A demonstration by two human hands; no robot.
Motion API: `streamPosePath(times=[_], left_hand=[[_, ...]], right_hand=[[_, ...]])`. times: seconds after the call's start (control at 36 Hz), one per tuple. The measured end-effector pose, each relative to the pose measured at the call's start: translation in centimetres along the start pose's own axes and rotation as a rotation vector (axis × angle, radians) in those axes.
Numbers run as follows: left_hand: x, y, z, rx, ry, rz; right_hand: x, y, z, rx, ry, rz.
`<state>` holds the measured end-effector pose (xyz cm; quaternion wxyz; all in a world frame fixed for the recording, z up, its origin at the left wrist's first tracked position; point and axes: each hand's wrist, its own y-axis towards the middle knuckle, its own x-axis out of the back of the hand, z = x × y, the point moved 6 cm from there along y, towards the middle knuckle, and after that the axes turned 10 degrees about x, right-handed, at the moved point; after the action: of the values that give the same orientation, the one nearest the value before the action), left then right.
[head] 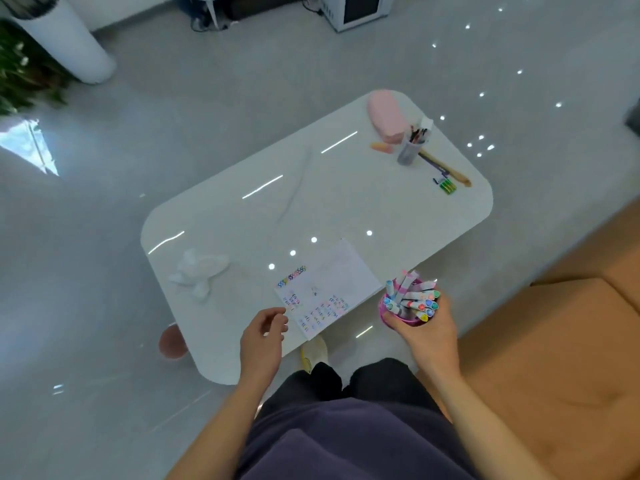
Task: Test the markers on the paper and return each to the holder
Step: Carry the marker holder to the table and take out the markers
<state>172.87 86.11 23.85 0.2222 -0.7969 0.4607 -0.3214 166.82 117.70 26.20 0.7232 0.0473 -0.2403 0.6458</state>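
Holding the pink holder [405, 319] full of markers [415, 299], the right hand [427, 336] had its grip curled round the cup's base, at the near right edge of the tabletop [346, 202]. The left hand [265, 332] hovered with its grip loosely spread, holding nothing, by the near left corner of the paper [332, 282]. The paper lay at the near edge, part-covered in colour squiggles. Best move, as I judged it: set the holder down upright just right of the paper, then pull one marker with the free hand. Clutter sat well apart: pink case [386, 116], grey pen cup [410, 150], wooden stick [446, 169] and green bits [446, 186] at the far right corner, and a white crumpled object [199, 271] near the left edge. Nothing blocked the paper.
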Motion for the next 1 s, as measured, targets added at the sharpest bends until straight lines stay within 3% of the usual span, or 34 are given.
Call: streamPosePath(times=[0.5, 0.86, 1.0], left_hand=[[2.1, -0.5, 2.7, 0.143, -0.224, -0.246], [-3.1, -3.7, 5.9, 0.263, -0.465, -0.485], [-5.1, -4.1, 7.2, 0.298, -0.507, -0.514]], right_hand=[[-6.6, 5.5, 2.6, 0.086, -0.062, 0.365], [-7.3, 9.2, 1.4, 0.201, -0.197, 0.734], [-7.7, 9.9, 0.8, 0.256, -0.229, 0.786]])
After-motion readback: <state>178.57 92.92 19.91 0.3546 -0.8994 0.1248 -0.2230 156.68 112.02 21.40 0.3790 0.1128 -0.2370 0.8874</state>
